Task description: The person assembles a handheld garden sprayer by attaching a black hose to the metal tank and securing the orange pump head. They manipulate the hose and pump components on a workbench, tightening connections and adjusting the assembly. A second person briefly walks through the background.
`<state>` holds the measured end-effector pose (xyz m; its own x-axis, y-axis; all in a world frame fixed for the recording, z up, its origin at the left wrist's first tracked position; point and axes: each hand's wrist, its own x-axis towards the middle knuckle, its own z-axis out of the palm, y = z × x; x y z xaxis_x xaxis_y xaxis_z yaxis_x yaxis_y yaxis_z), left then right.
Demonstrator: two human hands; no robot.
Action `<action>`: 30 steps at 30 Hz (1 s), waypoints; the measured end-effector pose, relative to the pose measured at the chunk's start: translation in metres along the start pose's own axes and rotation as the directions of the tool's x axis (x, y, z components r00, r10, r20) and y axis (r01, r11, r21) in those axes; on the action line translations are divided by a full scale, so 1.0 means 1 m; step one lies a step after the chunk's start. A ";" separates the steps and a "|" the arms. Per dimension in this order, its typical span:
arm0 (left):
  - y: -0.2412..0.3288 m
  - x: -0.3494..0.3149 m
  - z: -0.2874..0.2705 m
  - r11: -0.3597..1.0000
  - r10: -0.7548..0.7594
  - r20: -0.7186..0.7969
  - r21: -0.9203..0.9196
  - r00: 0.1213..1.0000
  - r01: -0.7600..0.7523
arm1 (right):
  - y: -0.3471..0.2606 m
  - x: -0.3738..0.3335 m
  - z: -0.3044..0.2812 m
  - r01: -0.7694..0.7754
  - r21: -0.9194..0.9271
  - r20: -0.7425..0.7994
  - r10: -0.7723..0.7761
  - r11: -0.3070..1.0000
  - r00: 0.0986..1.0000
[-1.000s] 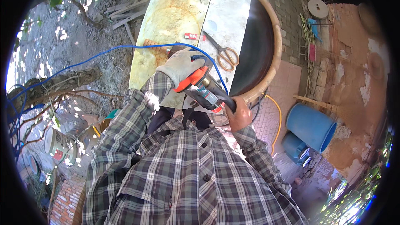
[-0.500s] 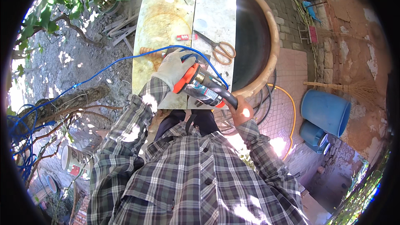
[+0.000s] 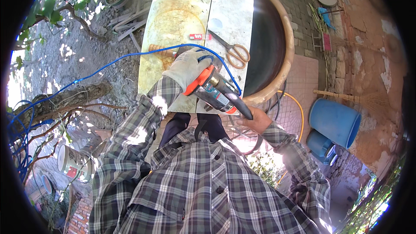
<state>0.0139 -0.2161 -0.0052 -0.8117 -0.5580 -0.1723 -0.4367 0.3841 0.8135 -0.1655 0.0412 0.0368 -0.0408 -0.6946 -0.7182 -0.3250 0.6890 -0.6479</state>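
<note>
My left hand (image 3: 187, 67), in a pale glove, is closed over the orange end of a power tool (image 3: 214, 93) with a black labelled body. A black bar handle runs along the tool's side, and my bare right hand (image 3: 258, 120) closes on its near end. The tool is at the near edge of the stained pale boards. Just beyond the glove, a ribbed wooden handle (image 3: 161, 50) lies on the boards; what it belongs to is mostly hidden. To the right lie scissors (image 3: 236, 55) with brown handles and a small red-and-white packet (image 3: 198, 37). A blue cord (image 3: 130, 54) crosses beside the glove.
A large dark vat (image 3: 284, 67) with a tan rim stands under and right of the boards (image 3: 173, 26). Farther right are blue barrels (image 3: 333, 121) and a straw broom (image 3: 368, 97). Branches (image 3: 73, 97) and a white bucket (image 3: 73, 163) are at left.
My right hand has shifted a little right and down along with the handle's end. The view has slid slightly, so the boards and scissors appear farther right.
</note>
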 end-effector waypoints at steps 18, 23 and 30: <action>-0.005 -0.004 -0.006 0.925 0.223 0.057 0.302 0.973 -0.230 | -0.002 -0.001 0.027 0.043 -0.136 -0.263 -0.077 0.990 0.962; -0.009 -0.005 -0.005 0.967 0.165 0.018 0.194 0.986 -0.165 | 0.007 0.018 -0.008 0.102 -0.327 -0.174 -0.167 0.939 0.970; -0.012 -0.008 -0.011 0.802 0.450 0.069 0.407 0.890 -0.437 | -0.006 -0.001 0.027 0.006 -0.336 -0.273 -0.103 0.942 0.957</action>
<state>0.0294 -0.2244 -0.0074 -0.9459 -0.2734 0.1749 -0.1533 0.8513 0.5018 -0.1378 0.0432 0.0350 -0.2634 -0.7919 -0.5510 -0.6238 0.5754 -0.5289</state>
